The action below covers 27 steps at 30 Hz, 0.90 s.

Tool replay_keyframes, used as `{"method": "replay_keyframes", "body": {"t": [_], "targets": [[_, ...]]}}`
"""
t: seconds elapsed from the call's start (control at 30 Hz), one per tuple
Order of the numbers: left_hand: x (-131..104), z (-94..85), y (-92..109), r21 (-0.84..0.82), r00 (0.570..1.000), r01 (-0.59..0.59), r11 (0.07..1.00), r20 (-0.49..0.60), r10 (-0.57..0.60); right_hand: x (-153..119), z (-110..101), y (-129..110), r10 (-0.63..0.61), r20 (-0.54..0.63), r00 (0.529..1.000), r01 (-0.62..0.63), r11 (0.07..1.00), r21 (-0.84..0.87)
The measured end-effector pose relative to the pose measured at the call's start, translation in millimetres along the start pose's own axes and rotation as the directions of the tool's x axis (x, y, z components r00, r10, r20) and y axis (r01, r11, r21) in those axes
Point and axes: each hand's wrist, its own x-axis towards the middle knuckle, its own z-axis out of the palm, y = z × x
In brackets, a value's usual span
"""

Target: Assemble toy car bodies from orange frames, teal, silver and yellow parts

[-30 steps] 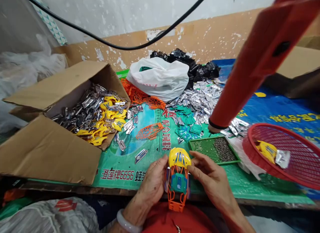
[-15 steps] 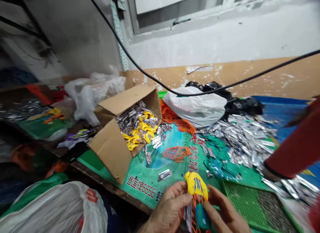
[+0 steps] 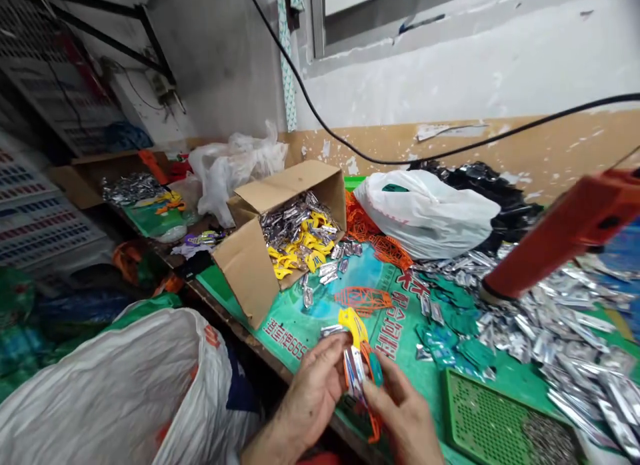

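Near the front table edge, my left hand (image 3: pixel 317 378) pinches a bundle made of a yellow piece (image 3: pixel 354 325), silver foil packets (image 3: pixel 354 372) and orange netting (image 3: pixel 374 425). My right hand (image 3: pixel 400 408) grips the same bundle from the other side, with a green piece (image 3: pixel 375 370) by its fingers. Beyond the hands, a flat orange net piece (image 3: pixel 363 300) lies on the green printed sheet (image 3: pixel 300 318). An open cardboard box (image 3: pixel 247 285) on its side spills yellow pieces (image 3: pixel 313 258) and foil packets.
Right of my hands stands a green tray (image 3: pixel 480 412) with small metal bits. Behind it spread green pieces (image 3: pixel 453 318) and a foil packet heap (image 3: pixel 555 318), with a red tool (image 3: pixel 550 238) above. A white sack (image 3: pixel 150 385) stands lower left; a white bag (image 3: pixel 425 215) lies behind.
The view has swung left, showing more of the left side. Both hands have tilted the bundle, and its foil packets now face the camera more. The red tool has come into fuller view.
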Motion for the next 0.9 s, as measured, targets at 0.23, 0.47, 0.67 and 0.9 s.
{"method": "replay_keyframes", "body": {"t": [0.23, 0.47, 0.67, 0.9], "targets": [[-27.4, -10.0, 3.1, -0.018, 0.999, 0.024, 1.0, 0.045, -0.023, -5.1, -1.5, -7.8, 0.211, 0.29, 0.933, -0.274, 0.941, 0.199], [-39.9, -15.4, 14.8, 0.113, 0.999, -0.035, 0.993, 0.045, 0.031, -14.7, 12.7, -6.2, -0.026, 0.193, 0.981, 0.03, 0.999, -0.017], [-42.6, -28.5, 17.0, 0.033, 0.998, -0.019, 0.999, 0.056, 0.017, -25.9, 16.6, 5.9, -0.065, 0.102, 0.993, 0.07, 0.996, -0.049], [-46.3, -46.9, 22.0, -0.085, 0.996, -0.01, 0.996, 0.088, 0.017, -34.3, 22.6, 5.8, 0.11, 0.158, 0.981, -0.124, 0.989, 0.08]]}}
